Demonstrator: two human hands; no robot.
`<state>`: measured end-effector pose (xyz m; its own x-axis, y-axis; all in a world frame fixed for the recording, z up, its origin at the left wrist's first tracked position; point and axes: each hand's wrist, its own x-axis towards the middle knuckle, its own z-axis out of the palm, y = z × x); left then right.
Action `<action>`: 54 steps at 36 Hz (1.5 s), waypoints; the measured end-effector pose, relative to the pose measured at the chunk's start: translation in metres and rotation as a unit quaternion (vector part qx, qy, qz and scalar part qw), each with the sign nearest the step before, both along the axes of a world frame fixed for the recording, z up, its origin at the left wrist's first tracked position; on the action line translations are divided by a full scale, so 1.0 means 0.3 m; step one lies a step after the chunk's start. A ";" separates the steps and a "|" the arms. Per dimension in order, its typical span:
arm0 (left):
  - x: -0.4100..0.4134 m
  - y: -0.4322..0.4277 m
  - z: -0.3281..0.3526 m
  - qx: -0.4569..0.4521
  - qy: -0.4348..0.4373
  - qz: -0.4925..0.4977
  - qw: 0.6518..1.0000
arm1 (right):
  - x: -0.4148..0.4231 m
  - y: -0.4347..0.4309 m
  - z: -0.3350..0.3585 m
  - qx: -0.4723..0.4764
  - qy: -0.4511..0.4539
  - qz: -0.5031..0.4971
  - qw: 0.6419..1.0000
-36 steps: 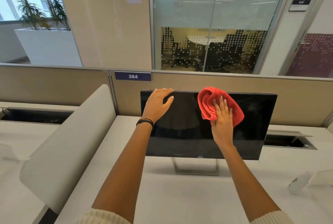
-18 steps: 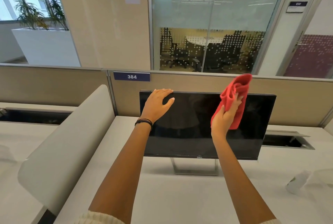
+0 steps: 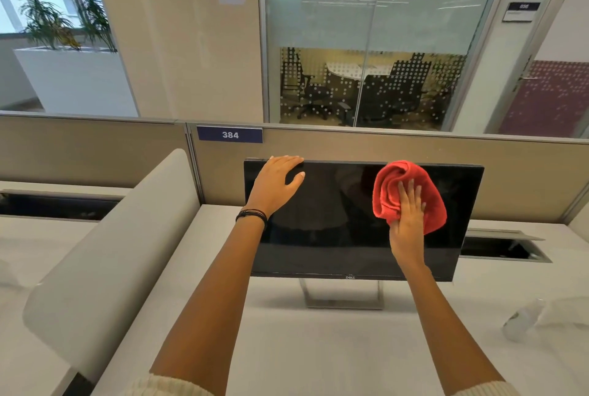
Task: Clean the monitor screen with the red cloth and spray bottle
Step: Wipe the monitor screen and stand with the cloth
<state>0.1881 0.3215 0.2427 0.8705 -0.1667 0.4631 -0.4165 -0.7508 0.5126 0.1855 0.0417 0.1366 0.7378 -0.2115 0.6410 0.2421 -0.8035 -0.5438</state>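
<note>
The black monitor [image 3: 334, 220] stands on a metal foot at the back of the white desk [image 3: 318, 347]. My left hand [image 3: 274, 185] holds its top left edge, fingers over the top and thumb on the screen. With flat fingers, my right hand [image 3: 408, 220] presses the bunched red cloth [image 3: 392, 182] against the upper right part of the screen. A pale spray bottle [image 3: 522, 319], blurred, sits on the desk at the far right, away from both hands.
A beige partition [image 3: 526, 178] runs right behind the monitor. A curved white divider [image 3: 111, 252] borders the desk on the left. An open cable slot [image 3: 500, 249] lies in the desk beside the monitor's right edge.
Half a second ago my right hand held the cloth lifted off the screen near the top edge. Now it presses the cloth flat on the screen again. My left hand has stayed put.
</note>
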 end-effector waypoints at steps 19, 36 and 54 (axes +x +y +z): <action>-0.032 -0.019 0.024 -0.021 0.023 0.000 1.000 | -0.035 0.044 0.160 0.005 -0.098 -0.092 0.991; -0.035 -0.033 0.012 -0.061 0.008 0.008 0.998 | -0.030 -0.012 0.088 -0.079 0.012 -0.088 0.993; -0.034 -0.026 0.009 -0.053 0.026 0.008 0.998 | -0.144 -0.005 0.055 0.247 -0.103 -0.088 0.959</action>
